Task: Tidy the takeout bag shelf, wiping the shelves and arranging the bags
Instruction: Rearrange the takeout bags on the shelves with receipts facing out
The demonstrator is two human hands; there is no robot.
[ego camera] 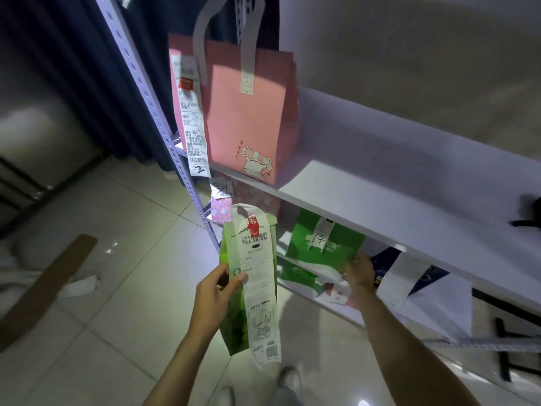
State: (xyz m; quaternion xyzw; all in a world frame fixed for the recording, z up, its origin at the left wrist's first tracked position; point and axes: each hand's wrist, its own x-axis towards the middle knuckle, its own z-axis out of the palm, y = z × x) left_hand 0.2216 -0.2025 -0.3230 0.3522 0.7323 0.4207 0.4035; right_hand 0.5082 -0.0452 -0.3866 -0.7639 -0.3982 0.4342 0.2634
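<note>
Nearest: left hand (218,291), fingers and thumb curled round the side of a slim green bag (234,288) — held out in the air ahead of the shelf, clear of every board, probably pulled off so the board behind can be wiped or the row set straight. Hanging down the bag's front: long white receipt (260,291), thumb pinning its edge against the bag so that it does not flap or tear off.

Further right: right hand (358,269), reaching into the lower shelf, fingers closed on the lower corner of a green bag marked 14 (322,244). Bag leaning, not upright; gripped at the corner most likely to square it up or slide it along. Whether lifted clear of the lower board or just tipped on it — cannot tell.

Above: white shelf board (395,183), with a pink bag (246,112) standing upright at its left end beside the perforated upright (152,112), own receipt draped down the front. Placed at the end, plausibly as the start of a tidy row, leaving bare board to the right.

Below right: dark blue and white bags (409,273), lying on the lower shelf.

Lying on the floor tiles (131,303), left: crumpled white cloth (80,285), apart from both hands — wiping not in hand now.
</note>
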